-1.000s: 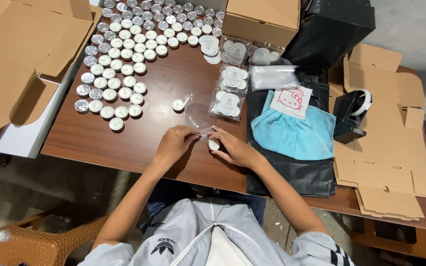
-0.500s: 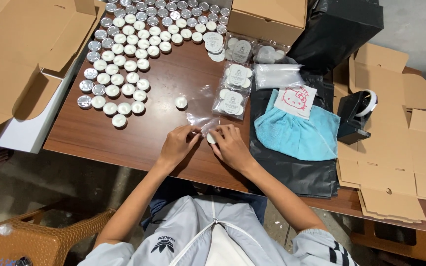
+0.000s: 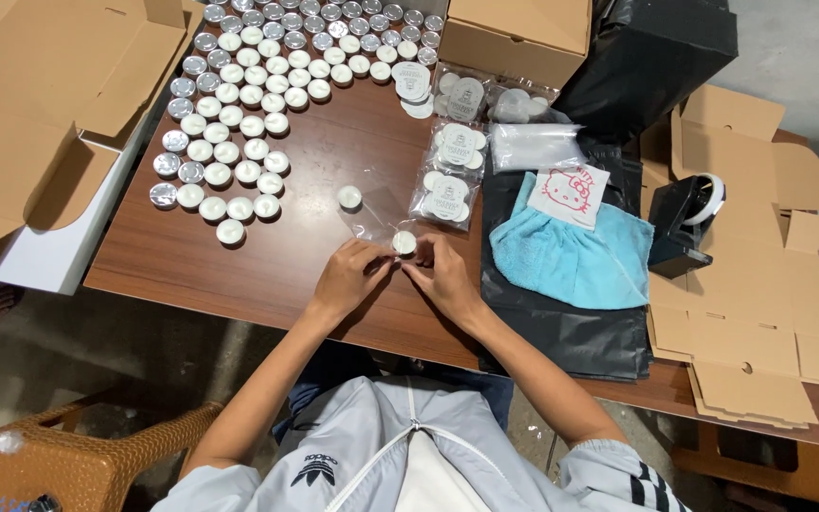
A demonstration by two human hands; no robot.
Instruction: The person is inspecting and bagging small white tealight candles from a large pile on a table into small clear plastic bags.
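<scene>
Head view: tealight [image 3: 404,243] sits in the mouth of the clear plastic bag [image 3: 379,216], dead centre between both hands, just beyond the fingertips. Left hand [image 3: 346,279] and right hand [image 3: 447,278] each pinch the bag's edge beside it, equally near. Bag's long axis runs away from the tealight toward the loose tealight [image 3: 349,196]; mouth points at the person.

Small packing workshop, likely home-run: brown wooden table [image 3: 239,256] crowded with rows of white tealight candles [image 3: 239,123], sealed clear packets of candles [image 3: 447,194], flat and folded cardboard boxes [image 3: 751,313], black tape dispenser [image 3: 684,223], black plastic sheeting [image 3: 571,332]. Bare concrete floor [image 3: 78,351] below, woven plastic chair [image 3: 78,465] alongside.
</scene>
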